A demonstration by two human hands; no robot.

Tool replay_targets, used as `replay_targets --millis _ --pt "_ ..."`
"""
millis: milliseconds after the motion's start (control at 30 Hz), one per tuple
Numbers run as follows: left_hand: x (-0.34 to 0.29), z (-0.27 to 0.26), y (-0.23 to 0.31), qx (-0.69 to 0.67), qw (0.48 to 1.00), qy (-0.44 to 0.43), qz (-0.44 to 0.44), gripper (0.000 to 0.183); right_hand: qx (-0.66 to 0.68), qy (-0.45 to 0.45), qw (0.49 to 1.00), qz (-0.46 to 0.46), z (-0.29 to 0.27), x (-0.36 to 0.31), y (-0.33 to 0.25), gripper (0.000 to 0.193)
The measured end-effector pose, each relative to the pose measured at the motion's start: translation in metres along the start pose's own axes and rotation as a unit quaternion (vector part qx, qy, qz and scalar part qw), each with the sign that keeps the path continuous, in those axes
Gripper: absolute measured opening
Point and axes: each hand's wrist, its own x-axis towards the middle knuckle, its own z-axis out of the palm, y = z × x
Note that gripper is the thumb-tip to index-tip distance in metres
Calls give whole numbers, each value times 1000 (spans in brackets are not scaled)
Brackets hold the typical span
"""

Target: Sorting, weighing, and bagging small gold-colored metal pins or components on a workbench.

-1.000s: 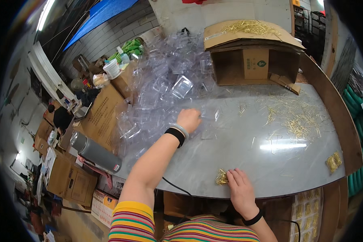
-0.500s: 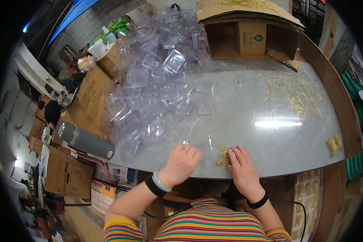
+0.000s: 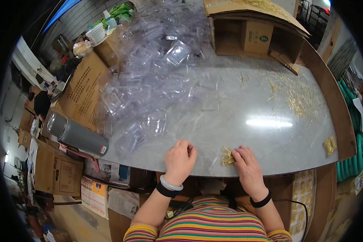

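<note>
My left hand lies on the grey table near its front edge with the fingers curled. I cannot tell whether it holds anything. My right hand rests a little to its right, fingertips on a small bundle of gold pins. A faint clear plastic piece lies between the two hands. A heap of clear plastic clamshell boxes covers the far left of the table, well beyond my left hand.
Loose gold pins are scattered at the right, with another small bundle near the right rim. An open cardboard box stands at the back. A grey flask lies at the table's left edge, with cartons below.
My left hand has drawn back from the heap of clear boxes to the front edge, beside my right hand. The right hand has stayed by the gold bundle.
</note>
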Motion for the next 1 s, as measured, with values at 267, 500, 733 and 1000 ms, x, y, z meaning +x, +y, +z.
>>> replay_targets --millis 267,500,733,1000 --pt "20 38 22 -328 918 -211 -73 23 18 -11 999 -25 -5 3 -3 35" --pt "-8 26 29 -481 859 -163 -69 14 22 -6 1000 -19 -5 -1 0 37" --pt "-95 -11 -4 -474 792 -299 -242 17 38 -13 999 6 2 -2 1 42" --pt "-89 24 -6 -545 717 -293 -322 52 27 -25 999 -24 16 8 -22 47"
